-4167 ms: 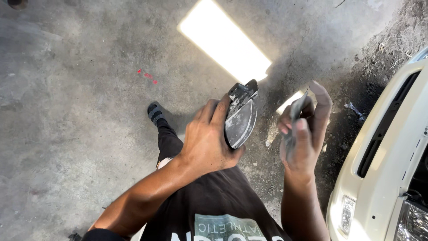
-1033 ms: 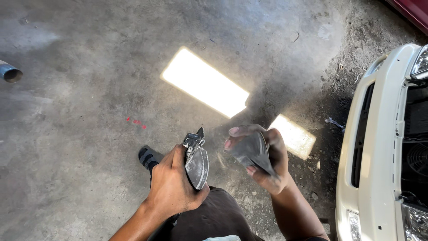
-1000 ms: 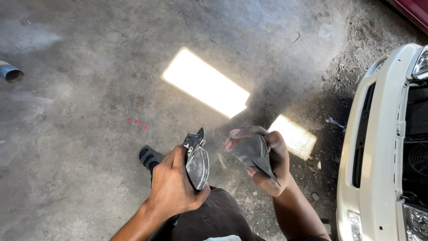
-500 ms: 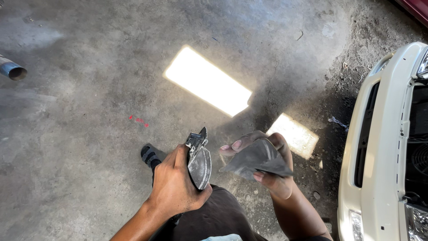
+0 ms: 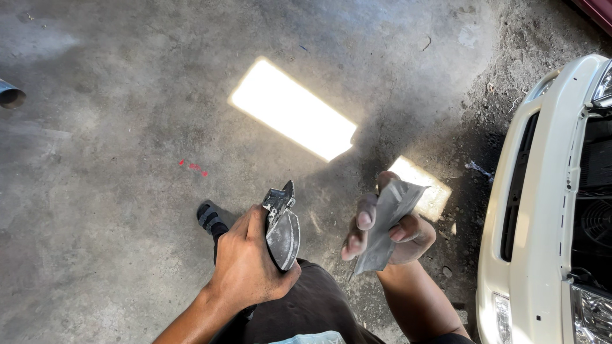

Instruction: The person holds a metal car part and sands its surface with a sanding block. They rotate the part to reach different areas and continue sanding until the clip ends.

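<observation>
Two hands up over concrete floor, each gripping something. Left hand closed around grey dusty lamp housing, fingers wrapped over its back, thumb side toward camera; housing held upright, pointed bracket end up, rounded face turned right. Right hand closed loosely on crumpled grey sheet of sandpaper or cloth, pinched between thumb and fingers, sheet running diagonally from upper right to lower left, fingertips poking out on its left edge. Exact material of sheet not clear. Housing and sheet near each other, not touching, gap between. Both held out in front of torso, above dark shirt at bottom edge. Dark shoe with striped sock seen on floor just left of left hand. Two bright sunlit patches on floor: large rectangle above hands, smaller one right behind right hand. Small red marks on concrete, left of centre. Cream-white car front along right edge, bumper with grille slot, headlight at lower right corner, open engine bay with fan visible. Grey pipe end at far left edge. Dirt and debris scattered near car.
</observation>
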Demonstrator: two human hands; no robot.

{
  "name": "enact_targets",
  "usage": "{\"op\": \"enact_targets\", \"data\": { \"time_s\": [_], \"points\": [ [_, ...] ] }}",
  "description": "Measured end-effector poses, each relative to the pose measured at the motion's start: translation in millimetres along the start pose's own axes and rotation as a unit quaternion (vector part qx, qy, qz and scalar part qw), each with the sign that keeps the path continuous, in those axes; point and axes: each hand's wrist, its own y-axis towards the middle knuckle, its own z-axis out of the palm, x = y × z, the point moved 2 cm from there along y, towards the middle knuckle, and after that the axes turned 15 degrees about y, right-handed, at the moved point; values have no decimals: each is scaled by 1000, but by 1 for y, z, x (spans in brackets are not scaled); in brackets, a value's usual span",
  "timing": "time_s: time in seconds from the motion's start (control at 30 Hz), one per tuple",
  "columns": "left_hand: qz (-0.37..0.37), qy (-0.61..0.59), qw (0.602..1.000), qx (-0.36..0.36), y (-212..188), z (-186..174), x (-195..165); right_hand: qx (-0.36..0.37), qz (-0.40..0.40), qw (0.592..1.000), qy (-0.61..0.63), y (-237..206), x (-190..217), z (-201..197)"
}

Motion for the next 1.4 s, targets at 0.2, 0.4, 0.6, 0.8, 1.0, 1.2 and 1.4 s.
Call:
{"op": "enact_targets", "data": {
  "time_s": [0.2,0.4,0.6,0.8,1.0,1.2,1.4],
  "points": [
    [-20,-10,1000,13,2,-1,-2,-68,-35,989,-124,15,-5,7],
    [-33,11,998,59,1,2,9,-108,-43,983,-144,27,-10,-3],
    [17,-16,1000,15,-6,7,24,-87,-2,974,-208,26,-16,-43],
    [12,-52,998,40,-11,15,24,-106,-28,764,-636,30,-2,-39],
    [4,-47,997,60,-15,8,20,18,-48,422,-905,51,-15,-17],
    [23,-65,994,82,-16,11,25,64,-20,314,-947,43,-25,-14],
    [32,-67,996,48,-21,14,19,-22,17,311,-950,48,-25,-13]
  ]
}}
